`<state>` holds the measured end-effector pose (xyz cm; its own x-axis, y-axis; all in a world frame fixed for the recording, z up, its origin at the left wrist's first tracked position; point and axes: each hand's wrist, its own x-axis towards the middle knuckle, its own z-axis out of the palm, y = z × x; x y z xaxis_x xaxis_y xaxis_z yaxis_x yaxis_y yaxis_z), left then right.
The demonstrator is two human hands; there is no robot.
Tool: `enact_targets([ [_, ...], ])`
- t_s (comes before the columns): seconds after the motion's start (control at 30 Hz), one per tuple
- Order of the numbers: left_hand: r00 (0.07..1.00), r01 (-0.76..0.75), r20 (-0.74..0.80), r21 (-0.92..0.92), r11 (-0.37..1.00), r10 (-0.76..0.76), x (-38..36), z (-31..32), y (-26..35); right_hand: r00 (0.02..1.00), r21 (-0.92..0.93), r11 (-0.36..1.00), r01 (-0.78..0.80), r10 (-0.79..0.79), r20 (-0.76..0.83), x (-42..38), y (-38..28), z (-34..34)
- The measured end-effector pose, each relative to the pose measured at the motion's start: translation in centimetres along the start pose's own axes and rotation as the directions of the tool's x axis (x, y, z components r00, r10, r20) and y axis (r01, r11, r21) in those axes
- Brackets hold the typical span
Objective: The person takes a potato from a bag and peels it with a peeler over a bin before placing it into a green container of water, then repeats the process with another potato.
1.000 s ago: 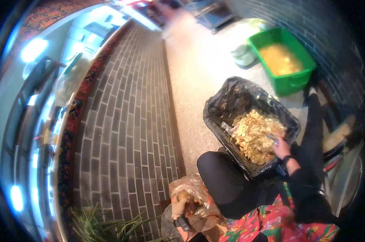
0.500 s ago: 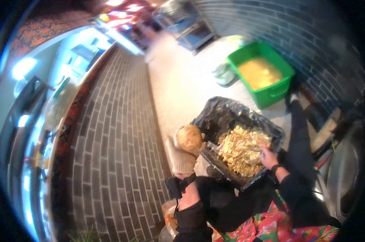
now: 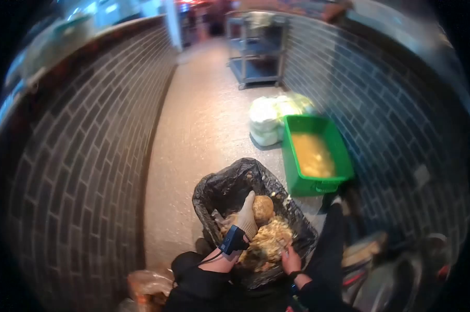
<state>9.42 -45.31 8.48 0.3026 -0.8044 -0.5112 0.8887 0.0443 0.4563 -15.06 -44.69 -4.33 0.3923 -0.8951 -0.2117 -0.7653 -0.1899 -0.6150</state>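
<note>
My left hand, in a pale knitted glove, is closed around a large, round, brown-skinned potato above a bin lined with a black bag. A heap of pale peelings fills much of this bin. At the near right side of the heap is my right hand, bare, its fingers curled around something small and thin. Blur hides what kind of thing that is. A dark strapped device sits on my left wrist.
Beyond the bin stands a green tub with yellowish contents, beside white bags or containers. A wheeled cart is farther back. Brick walls run along both sides. A clear plastic bag lies at lower left.
My left hand has brought the potato from outside the bin's left edge to over the peelings. My right hand stays at the heap's right side. The view has turned and levelled.
</note>
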Motion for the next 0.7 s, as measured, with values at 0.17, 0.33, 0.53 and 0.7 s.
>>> enact_targets([
  [0.17, 0.999, -0.028, 0.016, -0.101, 0.994, 0.030, -0.1, 0.9, 0.4, 0.998, -0.064, 0.996, 0.068, -0.068, -0.003, 0.5, 1.5, 1.7],
  [0.33, 1.000, -0.006, 0.011, -0.037, 0.999, 0.006, -0.7, 1.1, 1.3, 0.996, -0.108, 0.991, 0.074, -0.079, -0.043, 0.5, 2.0, 2.5],
  [0.53, 0.998, -0.033, 0.051, -0.023, 0.999, 0.034, -1.0, 0.4, 1.3, 1.000, -0.168, 0.986, 0.005, -0.005, 0.004, 0.5, 1.0, 2.2],
  [0.7, 0.997, -0.067, 0.029, -0.029, 0.997, 0.067, -1.7, -0.1, 1.5, 0.999, -0.159, 0.987, 0.037, -0.034, 0.020, 0.0, 1.0, 2.6],
])
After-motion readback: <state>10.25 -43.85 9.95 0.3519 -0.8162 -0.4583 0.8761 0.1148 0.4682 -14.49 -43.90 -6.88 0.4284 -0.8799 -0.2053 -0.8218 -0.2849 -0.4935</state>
